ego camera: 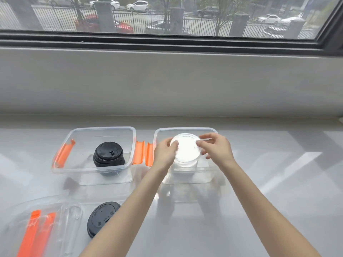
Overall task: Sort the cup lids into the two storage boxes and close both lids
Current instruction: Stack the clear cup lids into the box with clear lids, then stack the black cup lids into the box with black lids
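Observation:
Two clear storage boxes with orange clips stand side by side on the white table. The left box point(74, 169) holds a stack of black cup lids point(109, 154). Over the right box point(211, 175) my left hand point(165, 153) and my right hand point(216, 148) pinch the two sides of a clear cup lid point(186, 148) that tops a stack of clear lids inside. One black lid point(102, 217) lies loose on the table near me, partly behind my left forearm.
Two clear box covers with orange clips point(42, 229) lie stacked at the near left corner. A grey windowsill wall point(167, 80) rises behind the boxes, with a window above it.

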